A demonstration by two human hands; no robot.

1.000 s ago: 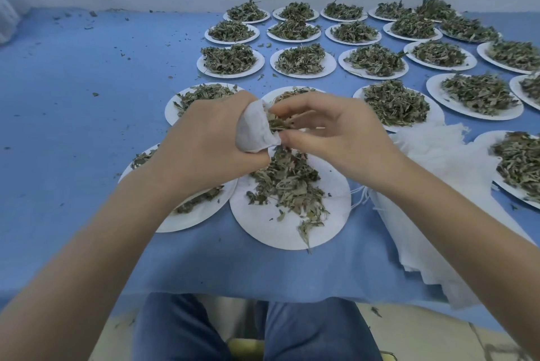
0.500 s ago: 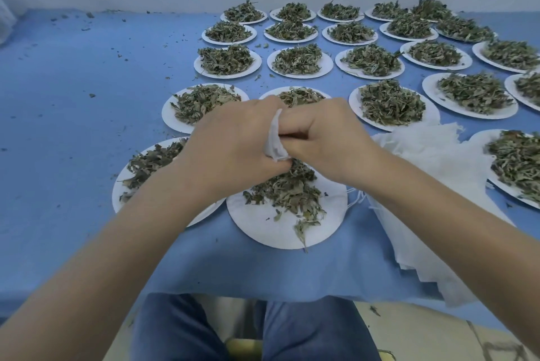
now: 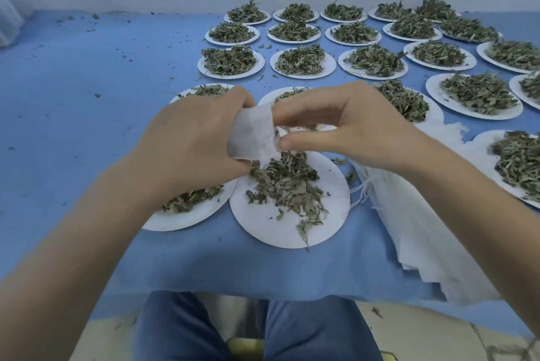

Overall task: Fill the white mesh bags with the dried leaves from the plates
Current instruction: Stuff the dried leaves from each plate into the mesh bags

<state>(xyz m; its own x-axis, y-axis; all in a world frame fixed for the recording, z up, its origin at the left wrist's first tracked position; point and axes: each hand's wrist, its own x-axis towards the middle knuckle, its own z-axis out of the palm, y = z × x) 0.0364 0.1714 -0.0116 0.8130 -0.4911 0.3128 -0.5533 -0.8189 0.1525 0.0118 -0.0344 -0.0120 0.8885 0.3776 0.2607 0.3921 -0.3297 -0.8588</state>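
Your left hand [image 3: 187, 147] has its fingers curled round the white mesh bag [image 3: 253, 134], holding it just above the near plate [image 3: 289, 208] at the front of the bench [image 3: 73, 115]. Your right hand [image 3: 347, 127] pinches the bag's open edge between thumb and fingertips, so both hands are closed on the same bag. You appear to be in the middle of stuffing it: the mouth faces your right hand, and a thinned scatter of dried leaves [image 3: 287, 182] lies on the plate directly below. How full the bag is cannot be told, since your left hand hides most of it.

The next move probably calls for keeping the mouth spread while your right hand lets go, gathers another pinch from the plate and pushes it in. Work close over the plate so stray bits fall back onto it. A stack of spare bags [image 3: 415, 232] waits at your right, and many heaped plates [image 3: 301, 61] beyond are untouched, so the job looks far from done.
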